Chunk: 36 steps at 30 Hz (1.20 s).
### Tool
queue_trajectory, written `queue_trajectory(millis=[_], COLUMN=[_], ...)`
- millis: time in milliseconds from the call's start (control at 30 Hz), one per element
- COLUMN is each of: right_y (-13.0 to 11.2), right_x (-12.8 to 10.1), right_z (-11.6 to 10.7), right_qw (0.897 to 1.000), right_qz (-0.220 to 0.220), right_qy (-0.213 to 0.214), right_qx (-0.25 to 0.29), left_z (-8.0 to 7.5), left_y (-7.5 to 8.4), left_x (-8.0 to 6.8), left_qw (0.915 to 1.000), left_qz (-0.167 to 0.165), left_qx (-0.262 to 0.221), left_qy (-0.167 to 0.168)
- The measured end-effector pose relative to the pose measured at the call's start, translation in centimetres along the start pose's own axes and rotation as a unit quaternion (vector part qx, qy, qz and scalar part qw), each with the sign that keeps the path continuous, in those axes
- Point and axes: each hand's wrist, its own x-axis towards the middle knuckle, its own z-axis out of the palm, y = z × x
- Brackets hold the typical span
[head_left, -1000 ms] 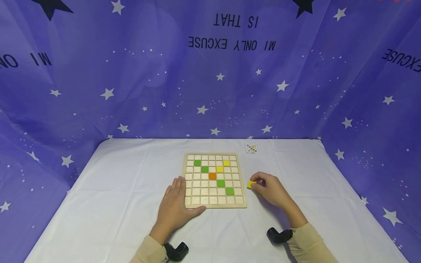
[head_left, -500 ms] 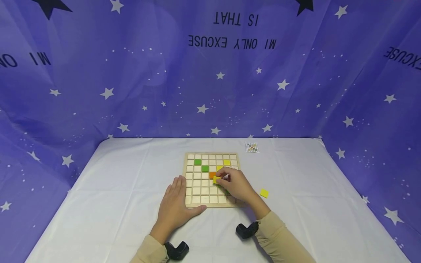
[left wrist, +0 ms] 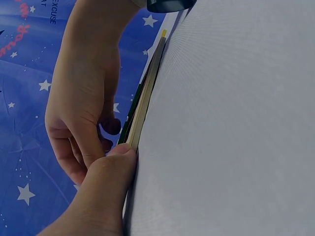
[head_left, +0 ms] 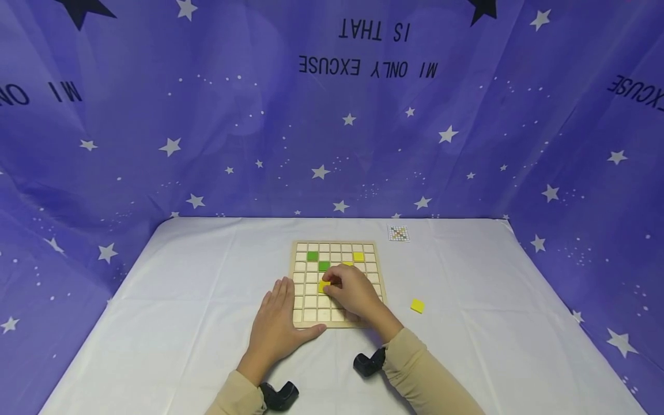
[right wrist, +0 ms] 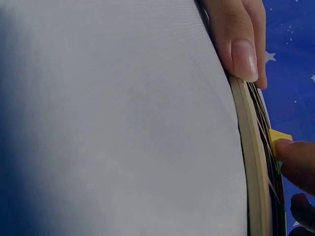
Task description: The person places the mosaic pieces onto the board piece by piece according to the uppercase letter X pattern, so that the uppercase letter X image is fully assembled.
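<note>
A square wooden grid board [head_left: 309, 315] lies on the white table. My left hand [head_left: 273, 323] rests along its left side, fingers straight, thumb on the front edge. Over the middle of the board, my right hand [head_left: 355, 291] pinches a yellow square tile [head_left: 324, 286] between thumb and fingers. The same yellow tile [right wrist: 279, 136] shows tilted close over the board in the right wrist view. Two green tiles [head_left: 312, 256] sit in the upper left cells, and a yellow tile [head_left: 358, 256] in the upper right. The right hand hides other cells.
One loose yellow tile [head_left: 417, 306] lies on the table right of the board. Behind the board is a small printed pattern card [head_left: 399, 233]. A purple star-printed curtain [head_left: 249, 132] rises around the table [head_left: 155, 346].
My right hand has carried a yellow tile from the table right of the board leftward over the board's middle, uncovering the loose yellow tile. The left hand has stayed in place.
</note>
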Motion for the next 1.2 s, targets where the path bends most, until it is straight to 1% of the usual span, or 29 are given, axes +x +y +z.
queue_trajectory(millis=[267, 500, 567, 667, 800, 967, 1200], right_y=[-0.5, -0.7, -0.6, -0.3, 0.4, 2.1, 5.8], right_x=[-0.3, -0.9, -1.1, -1.7, -2.9, -4.5, -6.7], right_z=[-0.1, -0.3, -0.4, -1.0, -2.5, -5.3, -8.7], right_qw=[0.999, 0.997, 0.996, 0.997, 0.998, 0.999, 0.997], right_qz=[-0.001, -0.020, -0.024, -0.030, -0.020, 0.017, 0.053], right_qy=[-0.002, -0.018, -0.022, -0.021, -0.014, -0.007, 0.004], right_qx=[-0.033, -0.072, -0.079, -0.074, -0.055, -0.036, -0.061], left_z=[-0.1, 0.0, 0.1, 0.2, 0.3, 0.2, 0.1], left_y=[0.1, 0.2, 0.2, 0.2, 0.3, 0.2, 0.1], left_x=[0.0, -0.1, -0.1, -0.2, -0.1, 0.0, 0.0], left_qw=[1.0000, 1.0000, 1.0000, 1.0000, 1.0000, 1.0000, 1.0000], left_qz=[0.000, 0.000, 0.001, 0.001, 0.001, -0.001, 0.001], left_qx=[0.000, 0.003, 0.003, 0.002, 0.000, -0.003, -0.005], left_qy=[-0.001, -0.002, -0.001, 0.004, 0.006, 0.004, 0.007])
